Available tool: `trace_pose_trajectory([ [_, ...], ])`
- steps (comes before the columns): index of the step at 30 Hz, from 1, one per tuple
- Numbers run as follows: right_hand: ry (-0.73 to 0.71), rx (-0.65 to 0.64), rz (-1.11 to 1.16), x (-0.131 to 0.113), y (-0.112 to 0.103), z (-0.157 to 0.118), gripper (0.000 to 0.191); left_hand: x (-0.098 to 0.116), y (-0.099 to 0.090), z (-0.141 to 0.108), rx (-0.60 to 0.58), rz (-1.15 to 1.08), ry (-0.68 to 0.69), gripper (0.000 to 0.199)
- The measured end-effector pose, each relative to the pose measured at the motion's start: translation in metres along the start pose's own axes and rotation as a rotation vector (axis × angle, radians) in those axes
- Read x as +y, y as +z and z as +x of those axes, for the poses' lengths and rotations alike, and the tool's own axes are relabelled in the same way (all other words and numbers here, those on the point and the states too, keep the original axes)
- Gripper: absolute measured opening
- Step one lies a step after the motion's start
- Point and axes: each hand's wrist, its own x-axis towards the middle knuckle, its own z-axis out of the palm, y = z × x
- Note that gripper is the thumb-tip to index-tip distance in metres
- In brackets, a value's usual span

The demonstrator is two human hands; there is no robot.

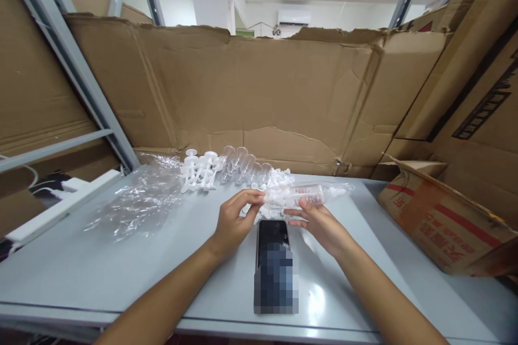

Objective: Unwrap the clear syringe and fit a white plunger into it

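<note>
A large clear plastic syringe (309, 194) in a transparent bag (347, 187) lies level above the table, its white nozzle pointing right. My left hand (238, 218) pinches the bag at the left end between thumb and fingertips. Under the barrel, my right hand (319, 221) supports the syringe with the thumb pressed against it and some fingers spread to the left. Behind the hands are several white plungers (198, 170), several clear barrels (245, 167) and a pile of small white parts (279, 177). My hands and the syringe partly hide that pile.
A phone (274, 234) lies in front of the hands. Crumpled clear plastic bags (148, 188) spread to the left, near a white power strip (68, 202). An open cardboard box (441, 221) stands at right. Cardboard sheets (259, 91) wall the back of the grey table (133, 275).
</note>
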Motion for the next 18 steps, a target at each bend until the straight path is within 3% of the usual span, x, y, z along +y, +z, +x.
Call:
trace_pose_trajectory([
  [2, -0.132, 0.017, -0.023, -0.001, 0.002, -0.001, 0.037, 0.003, 0.000, 0.000, 0.000, -0.052, -0.049, 0.003],
  [5, -0.263, 0.011, -0.011, -0.005, 0.004, -0.003, 0.053, 0.006, 0.001, 0.003, -0.024, -0.195, -0.233, 0.009],
  [8, -0.252, -0.052, 0.060, -0.008, 0.006, -0.006, 0.067, 0.008, 0.002, 0.007, -0.104, -0.377, -0.422, 0.017],
  [11, -0.187, -0.062, 0.125, -0.009, 0.008, -0.008, 0.068, 0.007, 0.003, 0.009, -0.200, -0.456, -0.512, 0.024],
  [14, -0.103, -0.005, 0.153, -0.010, 0.010, -0.011, 0.060, 0.003, 0.005, 0.006, -0.279, -0.383, -0.509, 0.024],
  [18, -0.008, 0.056, 0.130, -0.013, 0.015, -0.013, 0.048, 0.002, 0.006, 0.001, -0.292, -0.121, -0.349, 0.014],
])
